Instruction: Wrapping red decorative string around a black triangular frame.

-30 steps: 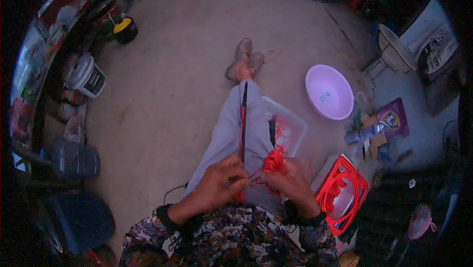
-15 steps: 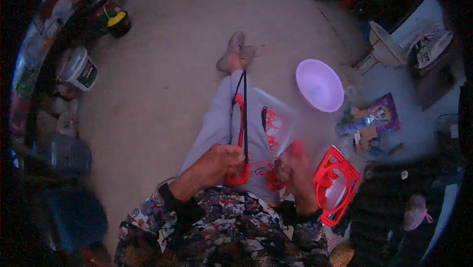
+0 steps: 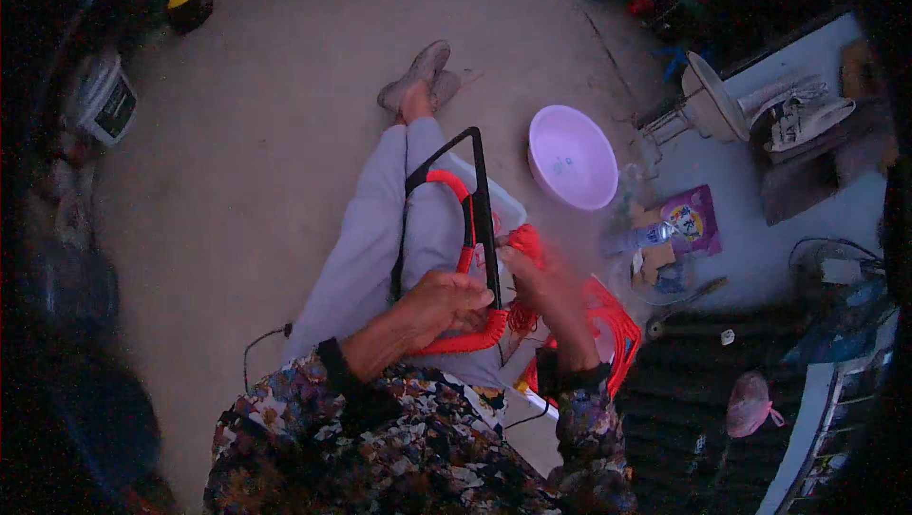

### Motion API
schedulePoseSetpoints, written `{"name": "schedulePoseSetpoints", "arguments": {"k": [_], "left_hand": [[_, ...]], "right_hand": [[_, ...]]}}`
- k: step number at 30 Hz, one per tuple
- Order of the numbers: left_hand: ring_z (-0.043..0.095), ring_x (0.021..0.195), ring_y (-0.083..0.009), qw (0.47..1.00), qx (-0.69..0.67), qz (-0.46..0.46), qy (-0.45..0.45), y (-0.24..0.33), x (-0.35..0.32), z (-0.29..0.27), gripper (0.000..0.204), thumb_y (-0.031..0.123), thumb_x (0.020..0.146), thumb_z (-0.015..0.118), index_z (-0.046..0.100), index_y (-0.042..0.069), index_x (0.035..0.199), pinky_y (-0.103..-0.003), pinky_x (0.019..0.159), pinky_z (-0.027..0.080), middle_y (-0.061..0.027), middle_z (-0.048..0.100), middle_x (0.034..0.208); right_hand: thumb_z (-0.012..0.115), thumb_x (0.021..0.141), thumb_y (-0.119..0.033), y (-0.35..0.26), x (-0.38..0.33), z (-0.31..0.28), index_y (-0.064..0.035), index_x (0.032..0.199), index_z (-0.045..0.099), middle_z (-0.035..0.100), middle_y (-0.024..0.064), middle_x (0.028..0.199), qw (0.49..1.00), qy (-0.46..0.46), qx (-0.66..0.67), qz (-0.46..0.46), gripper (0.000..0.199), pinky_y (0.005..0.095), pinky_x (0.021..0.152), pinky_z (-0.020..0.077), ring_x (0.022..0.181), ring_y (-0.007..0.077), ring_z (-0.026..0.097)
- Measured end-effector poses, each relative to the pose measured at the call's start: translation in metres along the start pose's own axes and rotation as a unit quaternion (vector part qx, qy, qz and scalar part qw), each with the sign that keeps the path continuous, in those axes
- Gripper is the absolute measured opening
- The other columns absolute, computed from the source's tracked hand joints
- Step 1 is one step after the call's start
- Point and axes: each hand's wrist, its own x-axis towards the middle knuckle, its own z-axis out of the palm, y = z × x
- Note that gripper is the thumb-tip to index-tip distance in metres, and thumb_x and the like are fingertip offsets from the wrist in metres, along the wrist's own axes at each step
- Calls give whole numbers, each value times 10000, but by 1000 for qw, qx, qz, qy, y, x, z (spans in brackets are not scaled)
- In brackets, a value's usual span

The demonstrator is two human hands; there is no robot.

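Over my lap, my left hand grips the lower corner of a black angular frame. Red cord is wound tightly round its lower side and round an inner curved bar. Close by on the right, my right hand, partly smeared by motion, is closed round a bundle of red cord. More thin red strands hang between the two hands. A pale plastic tray shows partly behind the frame, beside my leg. Several red-wrapped pieces lie to the right of my right forearm, partly hidden by it.
A lilac basin stands on the floor ahead to the right. Near it lie a purple packet and a plastic bottle. A white bucket and a yellow-topped black container stand at the left. A pink bag lies lower right.
The black frame has turned from nearly edge-on to show its open shape. My right hand with the cord bundle has come up close to the frame's right side. The whole view has shifted.
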Motion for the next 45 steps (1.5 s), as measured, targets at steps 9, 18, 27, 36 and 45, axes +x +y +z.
{"name": "schedulePoseSetpoints", "arguments": {"k": [9, 18, 27, 36, 45], "left_hand": [[598, 753, -157, 997, -62, 10, -52, -17, -18, -31, 155, 172, 822, 598, 562, 26, 859, -288, 695, 501, -43, 594, 786], [614, 728, -181, 990, -53, 21, -131, -17, -29, -28, 192, 185, 833, 584, 582, -4, 867, -274, 697, 496, -82, 623, 825], [586, 714, -141, 997, 72, 1, -36, -21, -38, -28, 224, 226, 854, 554, 579, 5, 884, -259, 676, 463, -71, 625, 804], [612, 777, -196, 998, 19, -18, -61, 1, -66, -46, 233, 187, 860, 548, 528, -33, 936, -302, 729, 497, -113, 605, 859], [579, 806, -208, 995, -28, 21, -98, -8, -94, -50, 243, 230, 883, 502, 521, -3, 950, -328, 758, 455, -113, 589, 848]], "right_hand": [[572, 836, -266, 26, 26, 51, -41, 811, 594, 502, -68, 670, 983, -113, -60, -134, 228, 216, 529, 356, 622, 36, 434], [496, 833, -195, 44, 31, 65, -34, 775, 519, 494, -24, 634, 980, -89, -74, -160, 173, 268, 532, 390, 601, 69, 435], [529, 839, -239, 35, 17, 68, -45, 787, 543, 510, -29, 638, 992, -82, -49, -86, 202, 248, 511, 391, 579, 63, 463], [589, 836, -301, 49, -64, 53, -72, 803, 578, 535, -45, 675, 972, -212, 82, 55, 231, 209, 528, 383, 599, 55, 483], [655, 777, -173, 41, -94, 60, -46, 824, 615, 563, -16, 661, 969, -140, 186, 79, 142, 207, 513, 382, 585, 56, 491]]}}
